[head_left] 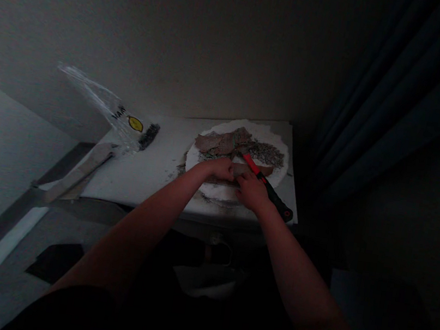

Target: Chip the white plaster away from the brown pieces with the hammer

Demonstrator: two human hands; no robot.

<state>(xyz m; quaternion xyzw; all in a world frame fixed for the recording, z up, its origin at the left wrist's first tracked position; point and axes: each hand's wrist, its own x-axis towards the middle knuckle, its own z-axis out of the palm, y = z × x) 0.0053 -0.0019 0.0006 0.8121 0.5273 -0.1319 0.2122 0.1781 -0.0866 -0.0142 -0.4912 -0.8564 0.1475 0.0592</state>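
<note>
The view is dim. A brown flat strip [262, 171] lies across a white ragged-edged round sheet [214, 190] on a white table. My left hand [221, 169] is closed at the strip's left part, with fingers curled down onto it. Close by, my right hand [252, 192] has its fingers bent and pressed together on the same strip. A hand tool with a red and black handle [260, 175] lies slantwise just past my right hand; its working end is hard to make out. Beyond my hands are brown textured pieces [223, 142] and a heap of grey crumbs [269, 154].
A clear plastic bag [117, 116] with a yellow mark and dark contents stands at the left of the white table [148, 171]. A long greyish board-like piece [80, 172] leans at the table's left end. A wall rises behind; a dark curtain [401, 115] hangs at right.
</note>
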